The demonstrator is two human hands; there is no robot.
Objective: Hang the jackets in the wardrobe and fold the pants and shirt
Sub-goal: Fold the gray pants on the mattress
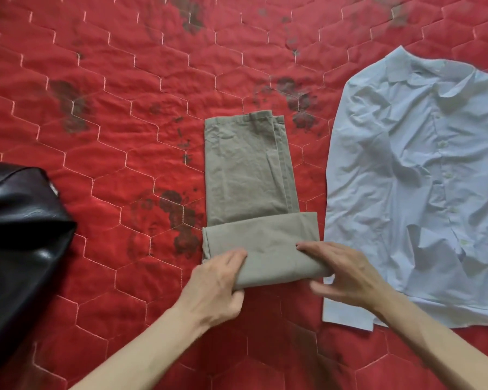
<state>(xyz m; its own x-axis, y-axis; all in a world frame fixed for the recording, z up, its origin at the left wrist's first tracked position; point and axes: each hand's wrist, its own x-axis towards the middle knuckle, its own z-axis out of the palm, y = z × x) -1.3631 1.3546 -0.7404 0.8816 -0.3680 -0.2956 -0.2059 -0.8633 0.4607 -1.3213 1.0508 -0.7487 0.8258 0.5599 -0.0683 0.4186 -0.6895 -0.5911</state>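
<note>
We look down on a red quilt (102,170) stitched in hexagons and marked with dark blotches. At its centre lie the pants (245,170), olive-grey, already folded into a long narrow strip that runs away from us. The near end of the strip is turned up and over into a thick fold lying across the strip.

We hold that fold at both ends. Our left hand (217,285) grips its left end, fingers curled over the top of the cloth and thumb tucked under the near edge. Our right hand (347,271) grips the right end, fingers laid over the top of the fold and thumb reaching below it; this hand is slightly blurred, and its wrist lies over the lower left corner of the shirt (423,192).

The shirt, pale blue and creased, lies flat and unfolded just right of the pants, buttoned front upward, collar at the far end, its right part cut off by the frame edge. At the left edge, well apart from the pants, lies a black jacket (17,237) of glossy leather-like material, crumpled and only partly in view.
</note>
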